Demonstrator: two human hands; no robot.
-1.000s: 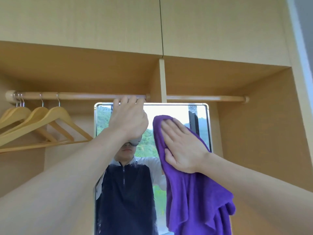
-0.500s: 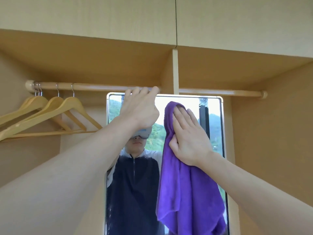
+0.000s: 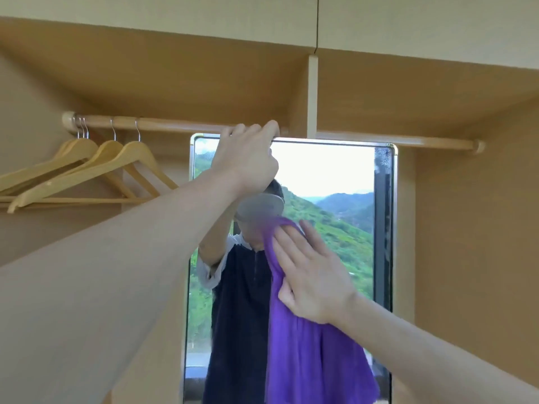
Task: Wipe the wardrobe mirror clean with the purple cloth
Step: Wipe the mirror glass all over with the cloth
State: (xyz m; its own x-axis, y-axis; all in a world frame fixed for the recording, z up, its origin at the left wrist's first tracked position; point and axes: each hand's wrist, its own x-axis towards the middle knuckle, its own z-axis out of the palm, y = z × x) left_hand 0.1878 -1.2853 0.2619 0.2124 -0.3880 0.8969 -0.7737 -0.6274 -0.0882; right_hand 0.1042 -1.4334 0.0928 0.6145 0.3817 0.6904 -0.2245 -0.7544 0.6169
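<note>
On mirror (image 3: 326,176): right hand (image 3: 313,275) presses purple cloth (image 3: 315,360); left hand (image 3: 248,158) grips top edge.

right hand (image 3: 313,275) | slid purple cloth (image 3: 309,351) lower on mirror (image 3: 326,176); upper glass uncovered

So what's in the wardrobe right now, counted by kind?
Wooden hangers: 4, judging by the hooks
Hanging rails: 2, one each side of the divider
Mirror: 1
Purple cloth: 1, pressed to the glass by the right hand
Left hand grips the mirror's top edge.
Total: 8
</note>
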